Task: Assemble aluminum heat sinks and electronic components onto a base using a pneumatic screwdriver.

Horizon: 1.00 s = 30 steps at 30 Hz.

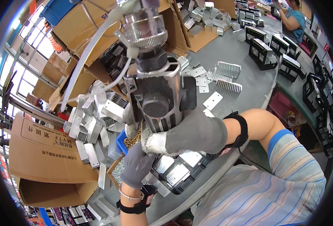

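My right hand (196, 133), in a grey glove with pale tape round its fingers, is wrapped round a metal power screwdriver (157, 100) that stands up large in the foreground. The tool's tip is hidden behind the hands. Just below it, my gloved left hand (137, 165) has its fingers curled together; whatever they hold is hidden. Beneath both hands lies a black-framed housing (179, 169) with silvery metal plates. Beside my left hand are a blue bin (121, 142) of brass-coloured screws (132, 141) and a box of small silvery screws (117, 173).
Finned aluminium heat sinks (95, 126) are heaped at the left, near an open cardboard box (46, 162). More heat sinks (226, 71) and flat plates (213, 101) lie on the grey table (245, 88). Black housings (262, 52) stand at far right, where another person (292, 20) sits.
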Each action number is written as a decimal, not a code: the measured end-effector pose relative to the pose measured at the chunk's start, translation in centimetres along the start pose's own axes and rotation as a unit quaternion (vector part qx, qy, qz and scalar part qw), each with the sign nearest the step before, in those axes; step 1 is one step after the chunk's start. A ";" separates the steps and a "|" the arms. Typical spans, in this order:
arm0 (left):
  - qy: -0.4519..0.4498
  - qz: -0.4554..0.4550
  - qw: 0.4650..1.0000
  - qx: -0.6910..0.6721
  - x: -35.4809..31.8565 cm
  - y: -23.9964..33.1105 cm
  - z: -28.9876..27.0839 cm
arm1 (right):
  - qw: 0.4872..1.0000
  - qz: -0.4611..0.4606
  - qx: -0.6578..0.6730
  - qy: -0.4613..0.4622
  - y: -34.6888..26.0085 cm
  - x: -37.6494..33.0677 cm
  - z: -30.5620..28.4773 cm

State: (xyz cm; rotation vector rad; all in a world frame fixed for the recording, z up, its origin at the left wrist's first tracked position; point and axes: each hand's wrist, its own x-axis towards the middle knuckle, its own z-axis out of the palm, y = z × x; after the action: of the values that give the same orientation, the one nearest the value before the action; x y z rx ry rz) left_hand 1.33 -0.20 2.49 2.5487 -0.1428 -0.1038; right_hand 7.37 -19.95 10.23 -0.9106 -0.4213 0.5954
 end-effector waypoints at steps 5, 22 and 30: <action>0.039 -0.001 0.999 -0.006 -0.5 0.3 0.3 | 0.996 -0.069 -0.063 -0.011 1.6 1.0 -0.5; 0.373 -0.065 0.840 -0.389 -6.1 3.7 9.0 | 0.881 -0.299 -0.365 -0.037 4.9 2.1 1.8; 0.334 -0.110 0.874 -0.337 -5.2 5.9 6.1 | 0.971 -0.132 -0.195 -0.032 0.4 0.3 -0.7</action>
State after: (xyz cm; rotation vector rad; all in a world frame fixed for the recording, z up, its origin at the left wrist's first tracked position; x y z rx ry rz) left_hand -4.91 -7.77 0.99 1.7609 0.3914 0.5470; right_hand 7.83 -19.98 9.52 -1.1878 -0.7223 0.3001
